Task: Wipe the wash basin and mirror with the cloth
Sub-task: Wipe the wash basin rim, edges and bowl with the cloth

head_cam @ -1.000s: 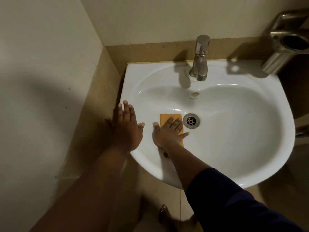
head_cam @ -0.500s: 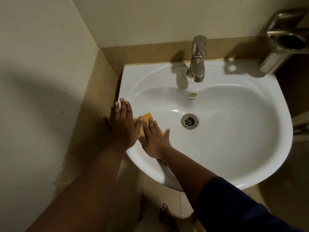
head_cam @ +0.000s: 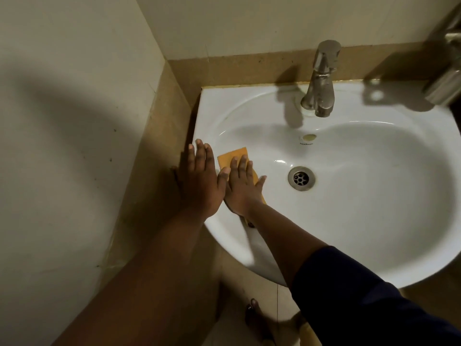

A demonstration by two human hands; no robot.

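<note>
The right hand [head_cam: 243, 189] lies flat, fingers straight, pressing the orange cloth [head_cam: 234, 157] against the inner left slope of the white wash basin [head_cam: 361, 221], left of the drain [head_cam: 301, 178]; the left hand [head_cam: 200, 182] rests flat and unclenched on the basin's left rim, holding nothing; the chrome tap [head_cam: 320, 81] stands at the back.

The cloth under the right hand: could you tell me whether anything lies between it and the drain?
Nothing visible does. The right hand presses the orange cloth flat on the basin's left inner slope, and only bare white porcelain lies between it and the drain.
</note>
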